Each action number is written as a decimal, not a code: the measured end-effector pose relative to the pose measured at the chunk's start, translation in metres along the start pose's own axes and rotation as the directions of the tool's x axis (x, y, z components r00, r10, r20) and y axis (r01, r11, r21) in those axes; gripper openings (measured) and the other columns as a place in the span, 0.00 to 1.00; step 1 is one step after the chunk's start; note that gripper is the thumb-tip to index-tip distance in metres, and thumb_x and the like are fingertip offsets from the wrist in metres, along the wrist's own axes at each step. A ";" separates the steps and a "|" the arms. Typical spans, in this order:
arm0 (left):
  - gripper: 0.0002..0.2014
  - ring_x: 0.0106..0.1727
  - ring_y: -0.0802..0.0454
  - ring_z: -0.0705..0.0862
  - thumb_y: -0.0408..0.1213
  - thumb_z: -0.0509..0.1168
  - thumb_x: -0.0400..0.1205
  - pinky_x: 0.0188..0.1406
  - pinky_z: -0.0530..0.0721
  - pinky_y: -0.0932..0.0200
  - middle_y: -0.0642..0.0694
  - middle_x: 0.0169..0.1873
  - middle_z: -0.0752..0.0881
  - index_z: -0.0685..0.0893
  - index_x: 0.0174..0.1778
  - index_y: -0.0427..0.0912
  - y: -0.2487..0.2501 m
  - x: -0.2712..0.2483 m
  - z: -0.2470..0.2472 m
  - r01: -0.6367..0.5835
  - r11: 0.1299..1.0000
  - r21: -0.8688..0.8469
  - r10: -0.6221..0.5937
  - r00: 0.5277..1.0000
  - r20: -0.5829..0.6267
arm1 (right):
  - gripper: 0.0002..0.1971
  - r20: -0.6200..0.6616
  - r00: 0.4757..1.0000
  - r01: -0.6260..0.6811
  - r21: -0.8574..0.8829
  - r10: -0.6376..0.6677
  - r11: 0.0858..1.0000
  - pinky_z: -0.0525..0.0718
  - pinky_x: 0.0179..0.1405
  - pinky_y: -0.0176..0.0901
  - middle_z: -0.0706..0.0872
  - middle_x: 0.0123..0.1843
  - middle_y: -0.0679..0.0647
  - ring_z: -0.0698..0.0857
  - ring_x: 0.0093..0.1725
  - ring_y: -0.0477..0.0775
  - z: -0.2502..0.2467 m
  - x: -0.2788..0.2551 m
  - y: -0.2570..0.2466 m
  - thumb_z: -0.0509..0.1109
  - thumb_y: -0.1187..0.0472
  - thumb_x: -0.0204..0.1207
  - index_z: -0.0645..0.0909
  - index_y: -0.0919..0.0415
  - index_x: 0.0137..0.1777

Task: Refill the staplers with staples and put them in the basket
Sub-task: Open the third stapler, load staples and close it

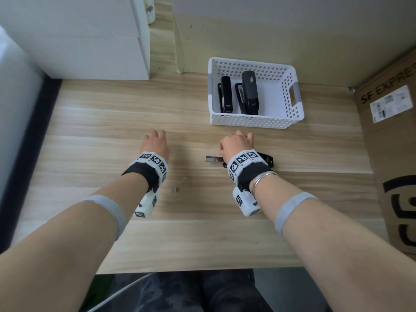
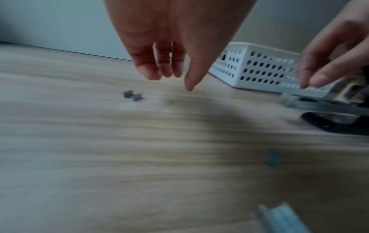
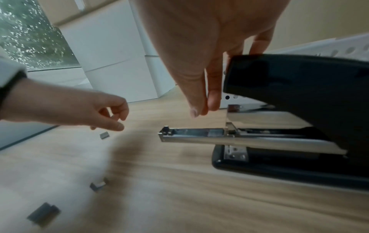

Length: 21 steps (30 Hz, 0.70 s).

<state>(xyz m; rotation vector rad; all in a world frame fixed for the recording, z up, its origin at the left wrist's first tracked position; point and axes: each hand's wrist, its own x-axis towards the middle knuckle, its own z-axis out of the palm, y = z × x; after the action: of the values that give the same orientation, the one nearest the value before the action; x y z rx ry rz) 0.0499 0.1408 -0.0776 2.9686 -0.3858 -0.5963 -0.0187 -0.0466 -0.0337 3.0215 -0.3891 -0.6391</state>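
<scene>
A black stapler (image 1: 266, 159) (image 3: 299, 86) lies on the wooden table under my right hand (image 1: 236, 143), its lid raised and its metal magazine (image 1: 212, 158) (image 3: 199, 135) slid out to the left. In the right wrist view the thumb and forefinger tips of my right hand (image 3: 201, 108) meet just left of the lid, while the other fingers hook over the lid's far side. My left hand (image 1: 155, 143) (image 2: 169, 63) hovers to the left, loosely curled and empty, above small staple strips (image 2: 132, 96) (image 3: 104, 135). The white perforated basket (image 1: 252, 121) (image 2: 259, 67) holds two black staplers (image 1: 226, 95) (image 1: 249, 93).
More staple strips (image 1: 174, 190) (image 3: 97, 186) (image 3: 43, 214) lie between my wrists. A cardboard box (image 1: 394, 154) stands against the table's right side. A white cabinet (image 1: 90, 41) fills the back left. The table's front edge is near my body.
</scene>
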 end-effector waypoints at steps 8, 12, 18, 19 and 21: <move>0.19 0.64 0.33 0.77 0.25 0.55 0.81 0.63 0.77 0.45 0.30 0.64 0.76 0.67 0.69 0.32 -0.021 0.007 -0.001 0.137 0.988 0.077 -0.144 0.984 0.106 | 0.08 -0.020 0.999 0.038 0.018 -0.038 0.999 0.65 0.61 0.52 0.88 0.53 0.46 0.73 0.65 0.54 0.008 -0.001 -0.004 0.66 0.60 0.78 0.86 0.51 0.50; 0.12 0.57 0.33 0.81 0.26 0.57 0.81 0.56 0.81 0.45 0.32 0.58 0.79 0.76 0.60 0.32 -0.014 0.008 -0.001 0.082 0.993 -0.085 -0.075 0.993 0.090 | 0.09 -0.038 0.998 0.053 0.046 -0.051 0.998 0.66 0.60 0.52 0.88 0.53 0.46 0.73 0.65 0.54 0.010 -0.001 -0.003 0.64 0.61 0.79 0.86 0.51 0.50; 0.10 0.51 0.43 0.82 0.34 0.63 0.81 0.57 0.80 0.53 0.35 0.54 0.85 0.85 0.54 0.36 0.034 -0.001 -0.007 -0.146 0.885 -0.443 0.173 0.985 0.022 | 0.10 -0.065 0.989 0.144 0.185 -0.134 0.972 0.65 0.64 0.50 0.88 0.59 0.47 0.72 0.68 0.53 0.001 -0.001 -0.003 0.63 0.55 0.82 0.86 0.49 0.56; 0.08 0.48 0.46 0.81 0.32 0.64 0.80 0.56 0.80 0.55 0.36 0.52 0.86 0.85 0.52 0.35 0.043 -0.003 -0.008 -0.167 0.840 -0.517 0.202 0.979 0.012 | 0.11 -0.065 0.988 0.151 0.206 -0.141 0.967 0.65 0.65 0.50 0.87 0.60 0.48 0.72 0.69 0.53 0.000 -0.001 -0.003 0.63 0.54 0.82 0.85 0.48 0.59; 0.05 0.45 0.51 0.81 0.29 0.67 0.78 0.51 0.79 0.59 0.36 0.50 0.88 0.84 0.48 0.35 0.058 -0.008 -0.010 -0.184 0.753 -0.632 0.243 0.970 0.007 | 0.13 -0.056 0.987 0.158 0.233 -0.148 0.960 0.66 0.66 0.50 0.86 0.61 0.51 0.72 0.70 0.53 -0.003 0.000 -0.003 0.63 0.52 0.82 0.84 0.48 0.63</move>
<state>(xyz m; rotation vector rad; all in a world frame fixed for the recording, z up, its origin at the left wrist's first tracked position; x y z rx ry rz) 0.0334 0.0879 -0.0571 2.2219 -0.4239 -0.6701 -0.0166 -0.0439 -0.0317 3.3123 -0.2473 -0.5800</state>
